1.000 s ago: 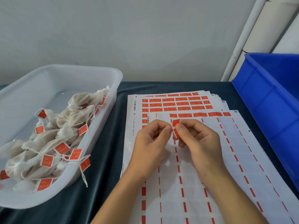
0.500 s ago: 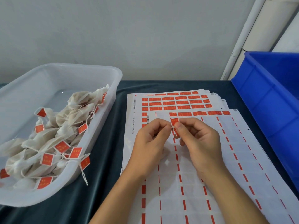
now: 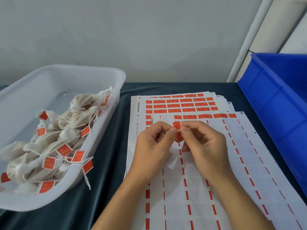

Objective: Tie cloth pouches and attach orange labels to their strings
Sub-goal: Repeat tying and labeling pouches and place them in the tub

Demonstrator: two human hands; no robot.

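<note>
Two hands meet over the label sheets in the middle of the worktop. The left hand and the right hand both have fingers curled, and between their thumbs and forefingers they pinch one orange label, held just above the sheets; a second orange strip shows right under it between the fingertips, though I cannot tell whether it is the same label folded. No string is visible at the label.

The top label sheet is almost stripped, with one row of five orange labels left along its far edge. Under it lies a stack of fuller sheets, fanned toward the far edge; their number I cannot count.

At the left edge of the worktop stands one clear plastic tub holding a heap of tied cloth pouches; about a dozen orange tags show on their strings. At the right edge stands one blue crate.
</note>
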